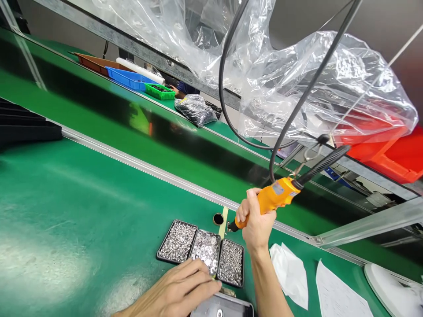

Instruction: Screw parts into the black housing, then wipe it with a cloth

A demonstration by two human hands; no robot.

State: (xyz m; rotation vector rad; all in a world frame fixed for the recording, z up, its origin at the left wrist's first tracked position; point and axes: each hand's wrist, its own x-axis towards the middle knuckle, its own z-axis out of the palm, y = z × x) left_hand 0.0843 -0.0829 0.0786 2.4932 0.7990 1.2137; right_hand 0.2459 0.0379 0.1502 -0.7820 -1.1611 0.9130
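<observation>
My right hand [257, 220] is wrapped around an orange electric screwdriver [276, 193], which hangs from a cord and tilts down to the left. Its dark tip is close to a strip of yellow tape on the bench. My left hand [181, 288] lies with fingers stretched out over the near edge of the middle parts tray [205, 248]; its thumb is hidden. Below its fingertips is a grey, dark-rimmed metal case [228, 307], cut off by the bottom edge. Small metal parts fill the left tray [177, 241] and right tray [231, 262]; washer-like discs fill the middle one.
A small round black container [218, 219] stands behind the trays. White cloth or paper [291, 275] and a printed sheet [340, 293] lie at right. A metal rail [148, 169] borders the green conveyor belt [185, 163]. Plastic sheeting [297, 83] and red bins [390, 149] are above.
</observation>
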